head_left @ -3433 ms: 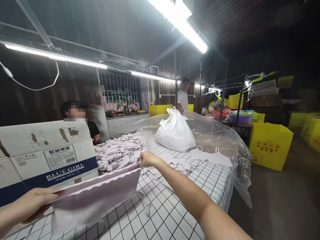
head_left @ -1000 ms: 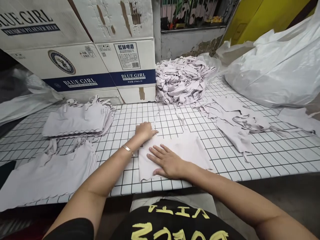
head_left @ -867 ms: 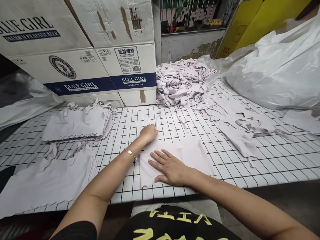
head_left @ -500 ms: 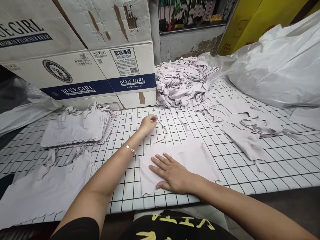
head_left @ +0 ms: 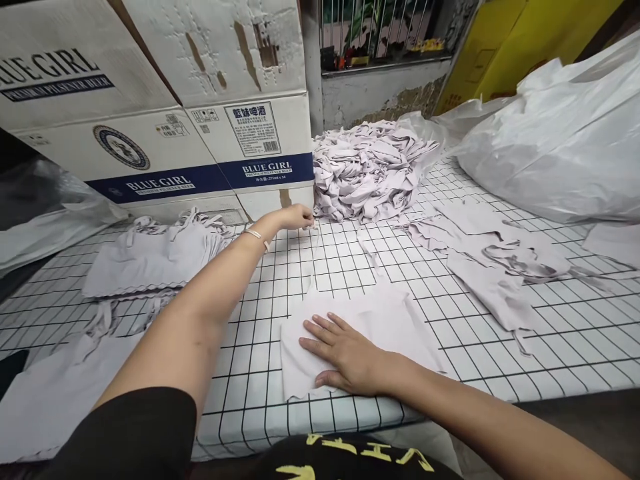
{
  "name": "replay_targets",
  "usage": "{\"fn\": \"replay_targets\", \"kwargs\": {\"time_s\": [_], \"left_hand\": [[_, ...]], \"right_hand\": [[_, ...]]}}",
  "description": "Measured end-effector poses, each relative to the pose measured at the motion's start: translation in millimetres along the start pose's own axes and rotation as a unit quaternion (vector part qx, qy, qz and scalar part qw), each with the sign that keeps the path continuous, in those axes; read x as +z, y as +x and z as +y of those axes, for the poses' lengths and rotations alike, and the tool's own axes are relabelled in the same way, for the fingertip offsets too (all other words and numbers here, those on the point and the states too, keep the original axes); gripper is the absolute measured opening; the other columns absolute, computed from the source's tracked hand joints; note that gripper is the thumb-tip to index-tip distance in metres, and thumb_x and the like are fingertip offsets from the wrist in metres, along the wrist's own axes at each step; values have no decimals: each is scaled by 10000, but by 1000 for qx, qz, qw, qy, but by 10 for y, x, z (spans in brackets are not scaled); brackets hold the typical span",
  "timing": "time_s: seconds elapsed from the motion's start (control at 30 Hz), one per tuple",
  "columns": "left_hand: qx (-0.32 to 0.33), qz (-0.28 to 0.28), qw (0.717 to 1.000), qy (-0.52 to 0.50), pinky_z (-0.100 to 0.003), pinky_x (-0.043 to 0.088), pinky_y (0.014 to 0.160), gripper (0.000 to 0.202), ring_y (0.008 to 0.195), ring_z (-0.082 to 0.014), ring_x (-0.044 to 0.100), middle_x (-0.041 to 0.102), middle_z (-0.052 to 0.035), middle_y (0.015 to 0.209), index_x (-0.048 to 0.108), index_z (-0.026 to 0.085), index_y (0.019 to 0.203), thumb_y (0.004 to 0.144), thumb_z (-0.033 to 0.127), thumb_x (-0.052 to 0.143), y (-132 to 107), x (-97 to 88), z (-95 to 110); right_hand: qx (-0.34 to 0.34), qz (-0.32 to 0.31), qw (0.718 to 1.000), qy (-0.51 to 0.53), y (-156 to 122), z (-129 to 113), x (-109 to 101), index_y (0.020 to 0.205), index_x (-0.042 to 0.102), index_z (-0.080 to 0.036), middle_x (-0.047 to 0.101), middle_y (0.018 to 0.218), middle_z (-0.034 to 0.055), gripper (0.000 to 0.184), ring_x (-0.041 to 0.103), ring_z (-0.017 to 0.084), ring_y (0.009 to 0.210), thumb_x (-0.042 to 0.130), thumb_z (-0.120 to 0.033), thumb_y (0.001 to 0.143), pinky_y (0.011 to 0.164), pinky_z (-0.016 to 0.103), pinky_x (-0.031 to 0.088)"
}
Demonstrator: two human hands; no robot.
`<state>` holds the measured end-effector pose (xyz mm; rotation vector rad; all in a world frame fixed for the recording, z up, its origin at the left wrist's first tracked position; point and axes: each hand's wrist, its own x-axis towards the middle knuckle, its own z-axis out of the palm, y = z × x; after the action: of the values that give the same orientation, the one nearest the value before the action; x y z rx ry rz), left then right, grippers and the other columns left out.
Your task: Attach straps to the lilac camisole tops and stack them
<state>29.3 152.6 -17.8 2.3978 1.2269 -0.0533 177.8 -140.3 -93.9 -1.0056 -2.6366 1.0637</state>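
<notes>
A pale lilac camisole-style top (head_left: pixel 390 317) lies flat near the table's front edge, with two thin shoulder straps at its far side. My right hand (head_left: pixel 345 353) rests palm down on it, fingers spread. My left hand (head_left: pixel 299 217) is reached out beyond the top, fingers pinched on the end of its left strap (head_left: pixel 315 257), which is drawn out fairly straight. The other strap (head_left: pixel 369 252) lies loose on the grid-patterned cloth (head_left: pixel 270 333).
Stacks of similar tops (head_left: pixel 150 257) lie at the left. Behind stand a white carton (head_left: pixel 200 147) and a heaped pile of garments (head_left: pixel 370 170). Loose tops (head_left: pixel 490 253) and a big white plastic bag (head_left: pixel 555 147) are on the right.
My left hand has moved away from me, and the strap in it has gone from a loose curve to nearly straight. My right hand stays flat on the top.
</notes>
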Motion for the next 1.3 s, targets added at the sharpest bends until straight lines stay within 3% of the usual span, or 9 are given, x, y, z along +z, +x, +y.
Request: {"fn": "replay_targets", "kwargs": {"time_s": [0.13,0.23,0.3,0.4,0.47,0.63,0.83,1.03,1.3], "left_hand": [[16,-7,1000,12,-205,450,679,269,775,-144,604,709,-24,890,723,172,838,668,95,530,-153,-324,39],[64,38,997,-1,-219,463,667,262,762,-144,607,691,-38,862,704,149,699,611,29,488,-278,-401,159],[136,62,988,-38,-224,483,736,251,856,-147,618,683,-41,933,686,144,642,612,9,477,-360,-402,276],[221,59,970,-81,-254,480,870,233,974,-153,611,672,-41,1017,674,146,618,633,1,492,-499,-353,428],[240,91,958,-127,-280,469,923,294,1037,-160,598,663,-46,1085,698,154,732,652,-9,467,-606,-270,460],[165,170,944,-228,-324,462,968,640,1233,-207,506,538,-65,1369,571,215,1279,675,16,493,-840,192,342],[84,152,974,-142,-370,456,959,236,1073,-227,601,710,-46,1027,740,203,925,813,180,533,-817,697,317],[118,197,954,-195,-318,416,1001,268,1107,-186,594,713,-21,1064,756,235,948,842,188,514,-812,791,295],[100,171,951,-236,-321,398,1024,294,1138,-186,576,692,-25,1123,760,247,995,848,184,513,-915,918,320]], "right_hand": [[22,25,987,159,79,124,-361,1255,627,-217,485,1446,117,468,380,290,1376,625,-459,855,1141,478,270],[125,211,923,295,276,321,-796,1061,673,-179,669,1095,90,282,624,178,973,602,-379,876,877,337,492],[162,284,870,368,447,443,-1084,1033,652,-170,652,861,38,264,579,110,705,643,-360,849,667,255,488],[127,184,840,494,700,527,-1381,1034,634,-153,536,596,-47,333,422,60,477,737,-330,771,468,192,382],[101,129,824,542,827,519,-1463,973,640,-129,517,524,-58,303,405,53,430,750,-311,757,421,175,356],[73,235,778,578,833,393,-1460,950,621,-151,700,729,32,229,625,96,585,731,-242,771,562,202,511],[49,175,804,566,371,197,-1290,950,525,-197,730,910,69,305,691,159,752,690,-421,827,731,311,536],[180,292,789,509,129,211,-938,1032,469,-226,717,880,20,268,661,124,658,628,-363,866,656,272,503],[194,89,854,475,159,335,-962,886,730,-117,702,923,81,249,578,103,701,732,-337,769,601,214,461]]}}
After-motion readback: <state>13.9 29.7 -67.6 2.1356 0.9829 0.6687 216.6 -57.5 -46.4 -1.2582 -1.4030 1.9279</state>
